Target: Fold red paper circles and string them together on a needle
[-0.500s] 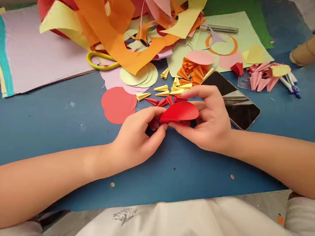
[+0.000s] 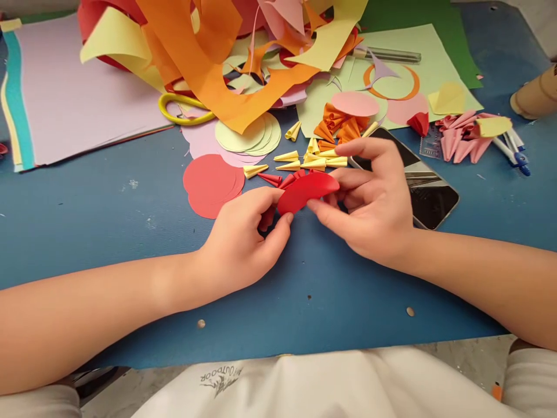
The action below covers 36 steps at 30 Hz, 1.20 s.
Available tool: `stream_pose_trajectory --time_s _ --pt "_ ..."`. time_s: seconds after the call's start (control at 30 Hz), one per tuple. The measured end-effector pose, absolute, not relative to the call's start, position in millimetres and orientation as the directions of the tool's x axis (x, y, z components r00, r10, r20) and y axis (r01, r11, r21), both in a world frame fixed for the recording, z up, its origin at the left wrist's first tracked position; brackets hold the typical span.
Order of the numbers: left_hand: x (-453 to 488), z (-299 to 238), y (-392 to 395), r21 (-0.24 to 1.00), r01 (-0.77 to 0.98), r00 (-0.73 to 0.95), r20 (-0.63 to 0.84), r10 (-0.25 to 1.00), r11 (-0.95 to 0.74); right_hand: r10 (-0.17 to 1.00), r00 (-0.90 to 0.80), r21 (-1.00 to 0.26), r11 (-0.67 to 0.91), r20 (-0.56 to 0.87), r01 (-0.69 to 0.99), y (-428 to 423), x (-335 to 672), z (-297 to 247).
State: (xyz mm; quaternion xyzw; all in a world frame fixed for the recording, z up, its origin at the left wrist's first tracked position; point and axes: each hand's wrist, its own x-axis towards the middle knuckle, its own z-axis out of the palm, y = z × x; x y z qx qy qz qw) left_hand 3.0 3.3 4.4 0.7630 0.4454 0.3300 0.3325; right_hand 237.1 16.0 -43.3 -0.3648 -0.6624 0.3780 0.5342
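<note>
A folded red paper circle (image 2: 307, 190) is pinched between both my hands just above the blue table (image 2: 108, 220). My left hand (image 2: 243, 244) grips its left end with thumb and fingers closed. My right hand (image 2: 369, 203) holds its right side with thumb and middle fingers, the index finger stretched out above. Behind the circle lie small red paper cones (image 2: 274, 179) and yellow paper cones (image 2: 300, 159). A stack of flat red circles (image 2: 211, 184) rests to the left of my left hand.
A black phone (image 2: 424, 186) lies right behind my right hand. Yellow-handled scissors (image 2: 183, 113) sit under a heap of orange paper scraps (image 2: 209, 52). Orange cones (image 2: 339, 123), pink cones (image 2: 463, 139), pens (image 2: 516, 151) and a lilac paper stack (image 2: 78, 98) surround the area.
The red paper piece has tilted and shifted slightly up and left. My right index finger lifted off it and my right hand moved a little away from me.
</note>
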Motion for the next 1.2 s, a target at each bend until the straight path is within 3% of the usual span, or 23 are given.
stream_pose_trajectory --time_s 0.13,0.43,0.67,0.87,1.0,1.2 --pt "2.9 3.3 6.0 0.829 0.439 0.360 0.191 0.913 -0.346 0.865 -0.105 -0.868 0.497 0.491 0.029 23.4 239.5 -44.3" --pt "0.6 2.9 6.6 0.847 0.398 0.406 0.182 0.895 -0.353 0.854 -0.193 -0.868 0.496 0.483 0.026 15.3 236.5 -36.1" --pt "-1.6 1.3 6.0 0.862 0.418 0.349 0.138 0.927 -0.286 0.913 -0.173 -0.928 0.372 0.369 -0.017 21.7 238.4 -39.9" --pt "-0.7 1.5 4.4 0.870 0.399 0.354 0.145 0.924 -0.289 0.964 -0.039 -0.965 0.263 0.263 -0.016 34.4 246.1 -35.0" --pt "1.2 0.7 6.5 0.918 0.321 0.296 0.137 0.945 -0.233 0.943 -0.024 -0.943 0.333 0.333 -0.016 33.5 244.7 -35.9" --pt "-0.2 -0.7 12.4 0.937 0.184 0.316 0.229 0.920 -0.297 0.745 -0.291 -0.765 0.641 0.600 0.062 22.1 239.5 -29.9"
